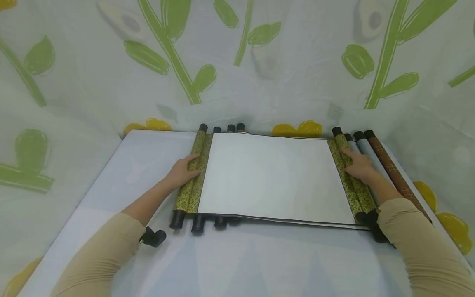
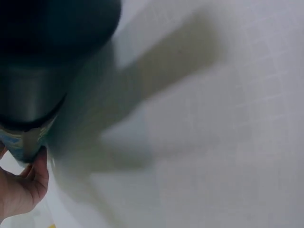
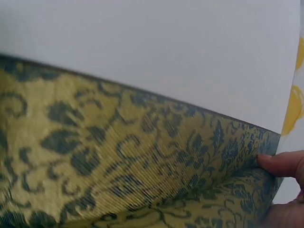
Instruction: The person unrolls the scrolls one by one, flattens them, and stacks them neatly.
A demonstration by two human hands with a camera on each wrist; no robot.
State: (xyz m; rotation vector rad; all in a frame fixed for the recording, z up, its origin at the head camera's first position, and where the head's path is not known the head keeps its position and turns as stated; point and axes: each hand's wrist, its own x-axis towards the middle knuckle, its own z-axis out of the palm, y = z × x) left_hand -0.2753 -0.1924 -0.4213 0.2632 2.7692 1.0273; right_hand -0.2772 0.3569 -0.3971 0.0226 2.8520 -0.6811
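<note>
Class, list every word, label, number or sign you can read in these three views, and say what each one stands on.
None can be read.
The open scroll shows a blank white sheet; its gold brocade borders carry only a leaf pattern, no script.
The brown rolled scroll beside the right hand bears marks too small to read.
The left hand rests on the left roll; the left wrist view is too blurred to read.
</note>
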